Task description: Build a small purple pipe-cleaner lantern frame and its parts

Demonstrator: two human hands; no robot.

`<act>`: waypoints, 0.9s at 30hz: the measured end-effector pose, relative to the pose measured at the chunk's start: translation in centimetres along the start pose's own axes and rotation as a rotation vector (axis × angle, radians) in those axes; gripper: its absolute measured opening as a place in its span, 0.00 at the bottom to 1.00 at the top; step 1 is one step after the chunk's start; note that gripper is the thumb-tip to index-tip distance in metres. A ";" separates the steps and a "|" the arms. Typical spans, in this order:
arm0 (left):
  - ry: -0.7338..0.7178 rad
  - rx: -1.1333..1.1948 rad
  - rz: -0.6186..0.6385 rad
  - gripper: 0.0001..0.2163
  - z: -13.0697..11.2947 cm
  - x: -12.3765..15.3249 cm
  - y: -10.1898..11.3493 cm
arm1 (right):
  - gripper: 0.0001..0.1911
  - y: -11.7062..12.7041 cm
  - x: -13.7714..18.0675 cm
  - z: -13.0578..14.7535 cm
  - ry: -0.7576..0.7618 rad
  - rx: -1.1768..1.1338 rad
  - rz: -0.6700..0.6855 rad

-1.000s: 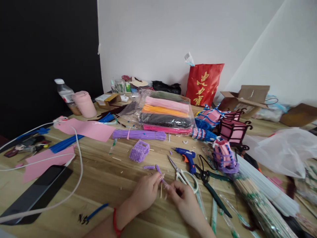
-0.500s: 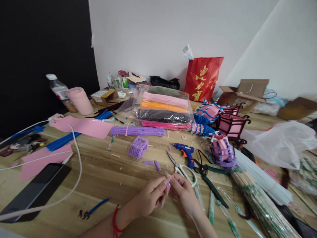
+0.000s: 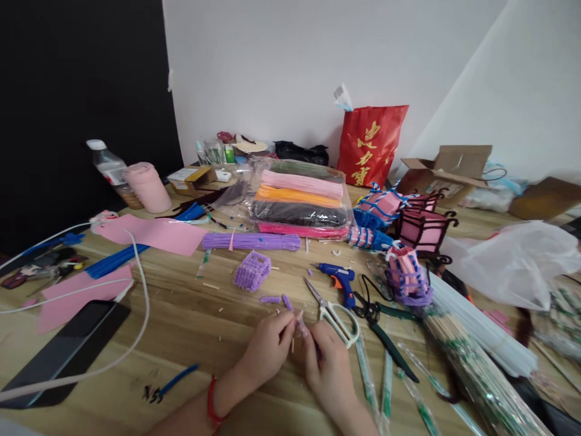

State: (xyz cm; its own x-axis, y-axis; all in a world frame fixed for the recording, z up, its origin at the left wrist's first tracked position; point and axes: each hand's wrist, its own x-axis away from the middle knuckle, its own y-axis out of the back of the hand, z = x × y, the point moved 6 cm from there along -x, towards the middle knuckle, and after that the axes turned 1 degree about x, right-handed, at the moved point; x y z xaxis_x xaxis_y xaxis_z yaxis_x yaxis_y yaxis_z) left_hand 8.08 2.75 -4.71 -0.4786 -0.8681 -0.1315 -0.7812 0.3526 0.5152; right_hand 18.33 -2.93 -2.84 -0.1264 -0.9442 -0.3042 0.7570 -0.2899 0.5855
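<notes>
My left hand [image 3: 271, 340] and my right hand [image 3: 330, 366] meet low in the middle of the view, just above the table. Both are closed, fingertips pinched together around something small and mostly hidden; a pale end pokes out below. Just beyond my left fingers lie two short purple chenille pieces [image 3: 271, 299]. Farther back stands a small purple frame of chenille stems [image 3: 253, 270]. Scissors with white handles [image 3: 336, 315] rest to the right of my hands, close to a blue glue gun [image 3: 338, 278] and green-handled pruning shears [image 3: 385, 333].
A bundle of purple chenille stems [image 3: 252, 241] lies before a bag of coloured stems [image 3: 299, 200]. Pink and blue lanterns [image 3: 424, 230] crowd the right, beside bundled wooden sticks [image 3: 476, 363]. At left are a phone [image 3: 59, 357], a white cable [image 3: 147, 303] and pink sheets [image 3: 152, 233].
My hands have shifted slightly left and turned, with the left fingertips now raised higher. The purple bit that showed between my fingers is now out of sight.
</notes>
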 end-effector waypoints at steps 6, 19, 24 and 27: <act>-0.222 -0.073 0.193 0.12 -2.1 1.4 -1.1 | 0.19 1.5 -0.8 -2.1 -0.221 -0.259 -0.051; -0.167 0.144 0.085 0.12 -2.1 1.9 0.0 | 0.23 -1.5 -0.4 -1.7 -0.407 -0.589 0.185; -0.009 0.289 0.112 0.15 -1.3 1.1 -0.7 | 0.23 -1.6 -0.4 -2.7 -0.468 -0.636 0.154; 0.171 0.476 0.151 0.16 -0.2 0.9 -1.5 | 0.24 -1.1 -0.7 -3.4 -0.499 -0.646 0.071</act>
State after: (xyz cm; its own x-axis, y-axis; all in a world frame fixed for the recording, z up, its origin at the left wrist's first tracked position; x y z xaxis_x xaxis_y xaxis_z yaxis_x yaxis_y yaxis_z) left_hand 8.93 1.35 -5.41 -0.5587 -0.8260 0.0745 -0.8232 0.5632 0.0712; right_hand 19.71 -1.40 -5.81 -0.2188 -0.9596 0.1769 0.9748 -0.2231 -0.0043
